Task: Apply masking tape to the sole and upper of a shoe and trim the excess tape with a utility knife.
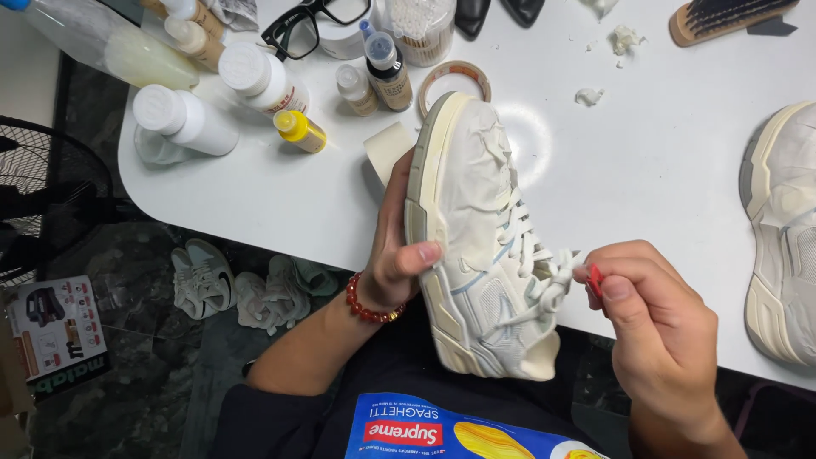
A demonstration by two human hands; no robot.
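Left hand (393,255) grips the white sneaker (480,238) by its sole; right hand (654,314) pinches a small red tool (595,280) beside the laces.

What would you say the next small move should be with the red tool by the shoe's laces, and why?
Probably bring the small red tool in the right hand a little leftward to the masked white sneaker. The left hand already grips its sole, and the tool's tip sits just beside the laces.

black glasses (310,25), tape roll (455,81), yellow bottle (299,130), second sneaker (782,229)
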